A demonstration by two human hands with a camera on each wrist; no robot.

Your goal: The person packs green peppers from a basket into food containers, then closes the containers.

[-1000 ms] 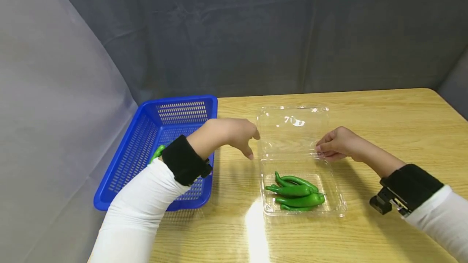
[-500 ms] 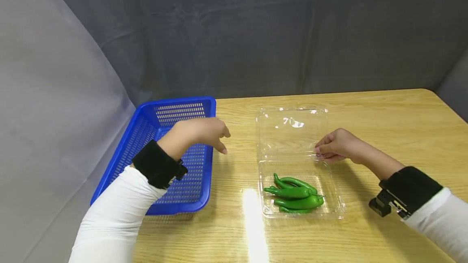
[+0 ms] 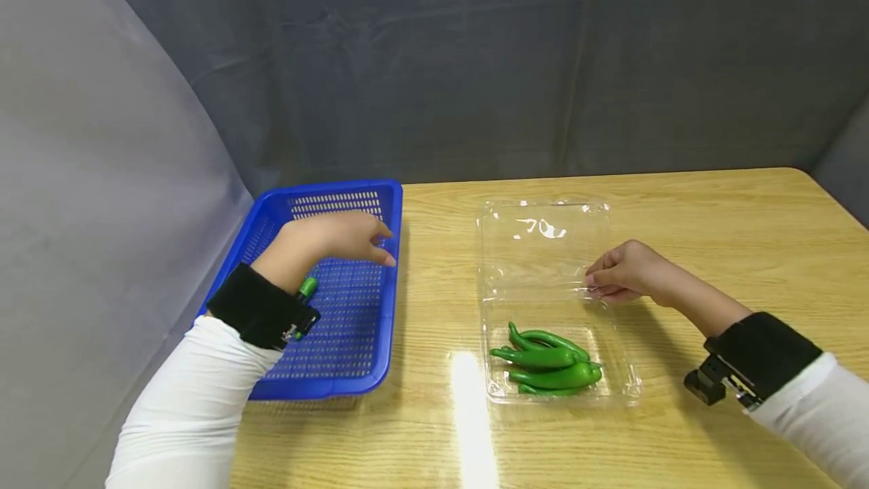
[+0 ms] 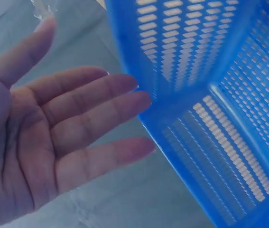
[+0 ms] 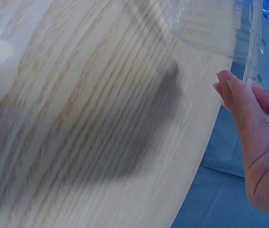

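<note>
left hand (image 3: 339,240) hovers flat-fingered, holding nothing, over blue basket (image 3: 353,368). right hand (image 3: 621,270) pinches clear clamshell (image 3: 543,247) at hinge edge: light, flimsy, likely slippery; peppers (image 3: 550,361) inside.

The blue basket (image 3: 319,300) stands with raised mesh walls at the table's (image 3: 733,217) left edge; the left hand (image 3: 339,238) hangs over its open top. A bare strip of wood separates it from the clear box (image 3: 543,247), whose flat lid lies behind the tray. Wood to the right is unobstructed.
</note>
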